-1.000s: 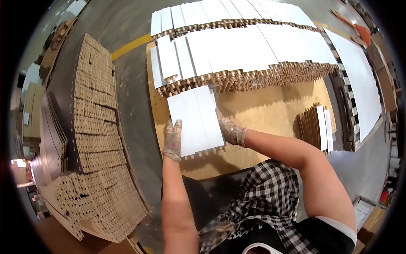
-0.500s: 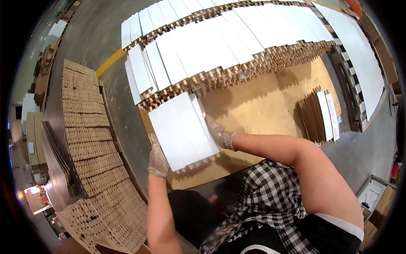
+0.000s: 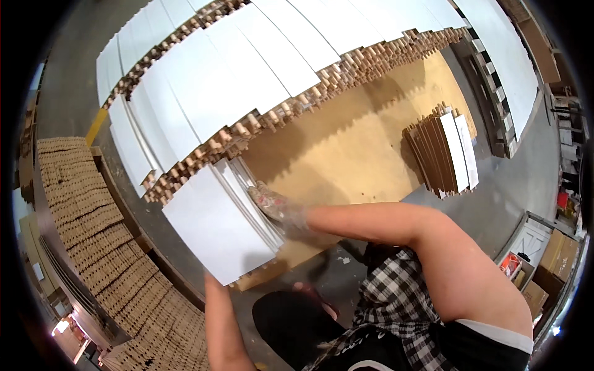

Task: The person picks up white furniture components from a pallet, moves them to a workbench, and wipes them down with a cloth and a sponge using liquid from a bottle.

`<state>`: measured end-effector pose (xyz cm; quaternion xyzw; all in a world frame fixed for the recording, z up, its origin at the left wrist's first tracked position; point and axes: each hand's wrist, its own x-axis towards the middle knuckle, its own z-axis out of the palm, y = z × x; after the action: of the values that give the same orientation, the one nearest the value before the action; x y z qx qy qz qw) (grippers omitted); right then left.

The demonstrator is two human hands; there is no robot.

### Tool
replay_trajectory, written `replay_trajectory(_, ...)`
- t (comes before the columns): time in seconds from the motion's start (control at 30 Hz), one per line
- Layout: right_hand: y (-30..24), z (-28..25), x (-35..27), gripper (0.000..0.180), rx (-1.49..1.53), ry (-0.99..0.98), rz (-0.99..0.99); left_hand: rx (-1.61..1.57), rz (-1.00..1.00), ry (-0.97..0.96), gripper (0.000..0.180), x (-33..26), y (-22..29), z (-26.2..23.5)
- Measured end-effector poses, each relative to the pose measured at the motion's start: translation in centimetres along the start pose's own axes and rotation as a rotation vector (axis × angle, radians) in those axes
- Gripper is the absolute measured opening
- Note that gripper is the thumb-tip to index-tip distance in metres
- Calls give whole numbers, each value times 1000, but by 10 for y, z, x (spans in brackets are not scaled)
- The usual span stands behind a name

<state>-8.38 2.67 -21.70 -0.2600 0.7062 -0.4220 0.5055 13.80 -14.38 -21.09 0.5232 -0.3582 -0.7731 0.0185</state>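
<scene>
A small stack of white boards [image 3: 213, 222] with wooden dowels along its edge lies in front of me, at the left end of the long rows. My right hand [image 3: 272, 207], in a patterned work glove, grips the stack's right side, where several board edges fan apart; motion smears its wrist. My left forearm [image 3: 223, 324] rises to the stack's near left corner, and the top board hides that hand and its fingers. Just beyond are long rows of similar white boards [image 3: 229, 68], with dowels [image 3: 297, 102] sticking out toward me.
A tan wooden sheet [image 3: 352, 154] lies under the rows. At its right stands a short batch of upright boards [image 3: 442, 151]. Stacked brown drilled strips [image 3: 93, 222] run along the left. A pallet with white panels [image 3: 510, 80] is at the far right, cardboard boxes [image 3: 557, 260] nearer.
The view has shifted, moving the rows left and lower. The boards between my hands have spread on the right side, and my left hand has gone out of sight behind the top board.
</scene>
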Motion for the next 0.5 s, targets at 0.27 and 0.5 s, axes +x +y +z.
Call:
replay_trajectory(0.27,-59,-28,-11,54,123,32,119,-3,-36,56,54,-17,7,-5)
replay_trajectory(0.5,-50,-29,-2,62,149,-17,212,-4,-16,53,53,-24,23,24)
